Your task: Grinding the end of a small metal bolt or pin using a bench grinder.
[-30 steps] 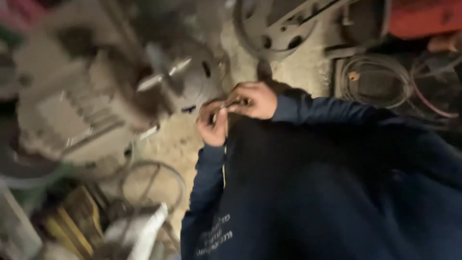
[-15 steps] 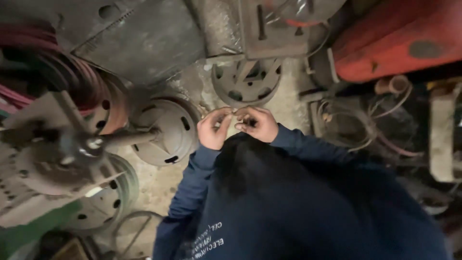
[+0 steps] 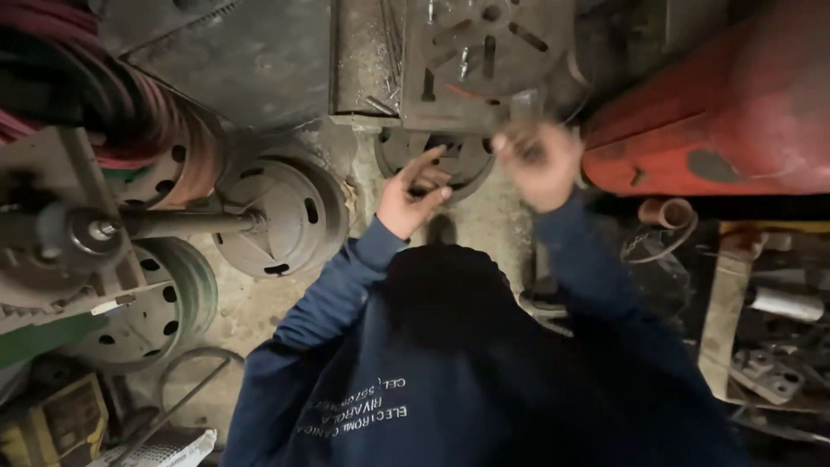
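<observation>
I look down over my dark blue sweatshirt (image 3: 450, 372) with both arms raised in front of me. My left hand (image 3: 411, 195) is held over a round slotted disc (image 3: 471, 160) on the concrete floor, its fingers loosely apart and nothing visible in them. My right hand (image 3: 538, 163) is higher and to the right, near the red tank (image 3: 718, 130). It is blurred by motion and its fingers look curled. Whether it holds something small, I cannot tell. The two hands are apart.
A grey pulley wheel (image 3: 281, 216) on a steel shaft (image 3: 186, 223) stands at the left, with more wheels (image 3: 160, 303) and red hose coils (image 3: 52, 52) behind. A slotted metal plate (image 3: 493, 52) and grey sheet (image 3: 233, 60) lie ahead. Scrap parts (image 3: 765, 346) crowd the right.
My hands were pressed together at the fingertips half a second ago and have now parted. The right hand swung up and right. The view also settled and moved closer.
</observation>
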